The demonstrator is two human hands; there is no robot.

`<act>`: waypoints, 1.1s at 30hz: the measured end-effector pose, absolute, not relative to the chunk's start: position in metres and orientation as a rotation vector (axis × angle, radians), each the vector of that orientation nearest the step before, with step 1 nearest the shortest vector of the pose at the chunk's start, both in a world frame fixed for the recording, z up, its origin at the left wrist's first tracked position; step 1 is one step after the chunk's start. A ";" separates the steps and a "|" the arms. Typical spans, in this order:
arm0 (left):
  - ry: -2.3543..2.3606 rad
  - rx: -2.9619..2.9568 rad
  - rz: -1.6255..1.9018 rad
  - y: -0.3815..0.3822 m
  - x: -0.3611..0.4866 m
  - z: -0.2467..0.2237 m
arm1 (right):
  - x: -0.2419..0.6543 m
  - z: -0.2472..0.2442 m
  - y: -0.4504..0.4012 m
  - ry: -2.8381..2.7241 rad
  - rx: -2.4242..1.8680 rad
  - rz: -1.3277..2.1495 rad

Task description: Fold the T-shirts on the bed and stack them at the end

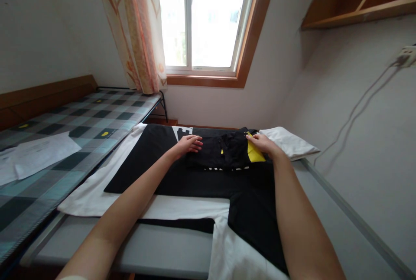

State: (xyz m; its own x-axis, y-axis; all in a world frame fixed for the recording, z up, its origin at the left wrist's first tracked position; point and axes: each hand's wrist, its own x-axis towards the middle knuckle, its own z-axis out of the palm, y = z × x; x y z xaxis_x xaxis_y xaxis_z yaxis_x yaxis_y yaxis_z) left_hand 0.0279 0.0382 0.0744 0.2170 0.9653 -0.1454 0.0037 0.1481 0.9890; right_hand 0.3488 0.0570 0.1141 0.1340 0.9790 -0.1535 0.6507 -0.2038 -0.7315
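Observation:
A black shirt [195, 182] lies spread over a white shirt [94, 197] on a grey table [169, 245]. On top of the black shirt rests a folded black garment [214, 150] with a yellow part [255, 151] at its right end. My left hand [189, 144] lies on the left end of the folded garment, palm down, its fingers stretched out. At the other end, my right hand [261, 142] pinches the yellow part between thumb and fingers.
A checked mattress [126, 116] with papers [45, 154] on it runs along the left. Behind the table are a window and a flowered curtain [139, 33]. A cable [351, 119] hangs down the right wall, near a wooden shelf [360, 15].

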 end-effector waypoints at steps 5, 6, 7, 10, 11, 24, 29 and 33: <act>1.043 0.995 0.899 0.034 0.029 0.082 | 0.310 0.137 0.048 -1.711 -1.916 0.685; 1.012 0.949 0.895 0.035 0.028 0.083 | 0.300 0.141 0.044 -1.743 -1.813 0.733; 0.982 0.900 0.896 0.036 0.028 0.084 | 0.289 0.143 0.040 -1.798 -1.638 0.858; 0.988 0.782 0.951 0.042 0.025 0.084 | 0.264 0.141 0.032 -1.907 -1.178 1.201; 1.034 0.769 0.969 0.043 0.024 0.083 | 0.258 0.136 0.032 -1.939 -1.121 1.220; 1.341 1.120 0.886 0.039 0.019 0.078 | 0.225 0.069 0.045 -2.327 -1.431 0.457; 1.510 1.343 0.778 0.045 0.013 0.071 | 0.212 0.050 0.037 -2.456 -1.489 0.364; 1.786 1.645 0.826 0.053 0.005 0.055 | 0.212 0.049 0.035 -2.476 -1.498 0.330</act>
